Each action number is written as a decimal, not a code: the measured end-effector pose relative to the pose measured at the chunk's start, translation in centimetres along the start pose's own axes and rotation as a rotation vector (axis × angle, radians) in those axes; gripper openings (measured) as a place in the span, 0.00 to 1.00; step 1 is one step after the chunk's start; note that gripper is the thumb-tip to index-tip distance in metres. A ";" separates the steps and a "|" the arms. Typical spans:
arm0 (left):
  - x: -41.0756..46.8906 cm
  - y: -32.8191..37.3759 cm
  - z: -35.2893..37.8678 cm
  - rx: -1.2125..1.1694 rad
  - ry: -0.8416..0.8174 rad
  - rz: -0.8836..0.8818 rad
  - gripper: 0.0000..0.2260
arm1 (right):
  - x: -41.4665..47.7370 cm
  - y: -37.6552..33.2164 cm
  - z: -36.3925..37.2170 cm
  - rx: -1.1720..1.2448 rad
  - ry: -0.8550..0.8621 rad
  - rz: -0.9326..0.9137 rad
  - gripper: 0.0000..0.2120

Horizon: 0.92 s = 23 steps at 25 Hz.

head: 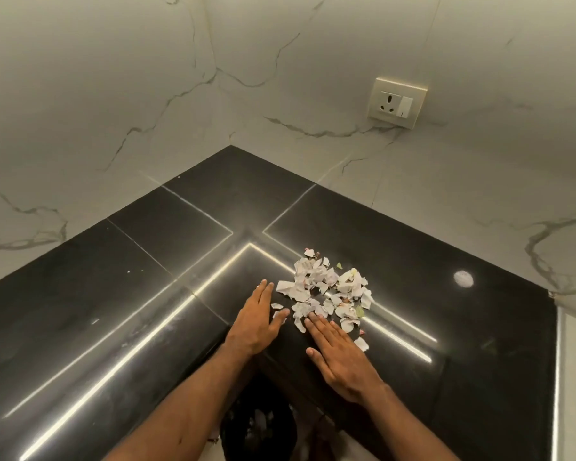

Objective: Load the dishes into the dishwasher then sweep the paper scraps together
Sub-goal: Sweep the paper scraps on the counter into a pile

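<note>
A loose heap of torn white paper scraps [326, 289] lies on the black polished countertop [147, 294], right of the middle. My left hand [258, 319] lies flat with straight fingers at the heap's left edge, touching a few scraps. My right hand [338, 356] lies flat at the heap's near edge, fingertips against the nearest scraps. One scrap [361, 344] sits apart, beside my right hand. Neither hand holds anything. No dishes or dishwasher are in view.
Marble walls meet in a corner behind the counter. A wall socket with a switch [396, 103] is on the right wall. A dark bin [258, 427] stands below the counter's inner corner, between my forearms. The counter ends at a right edge [559, 361].
</note>
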<state>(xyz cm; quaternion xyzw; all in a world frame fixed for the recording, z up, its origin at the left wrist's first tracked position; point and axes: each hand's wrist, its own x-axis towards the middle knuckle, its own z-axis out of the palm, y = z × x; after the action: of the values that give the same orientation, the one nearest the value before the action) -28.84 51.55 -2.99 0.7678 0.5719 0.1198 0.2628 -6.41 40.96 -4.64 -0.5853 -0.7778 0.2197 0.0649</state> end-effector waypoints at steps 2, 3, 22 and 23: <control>1.7 -0.2 0.4 -0.017 0.067 -0.062 0.40 | 0.6 0.6 -1.2 0.041 0.077 -0.059 0.28; 2.4 -0.2 1.0 -0.028 0.101 -0.108 0.40 | 0.7 1.1 -1.7 0.051 0.153 -0.072 0.27; 2.4 7.7 6.2 -0.461 0.123 -0.167 0.39 | 20.6 10.6 -9.0 0.309 -0.023 -0.003 0.30; 2.4 7.6 6.2 -0.469 0.137 -0.169 0.39 | 20.5 10.4 -8.7 0.295 -0.052 -0.038 0.30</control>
<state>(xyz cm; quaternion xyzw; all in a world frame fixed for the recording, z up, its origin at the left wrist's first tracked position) -18.83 50.60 -4.34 0.6254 0.6071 0.2785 0.4035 -0.44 64.82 -4.41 -0.5488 -0.7494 0.3454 0.1338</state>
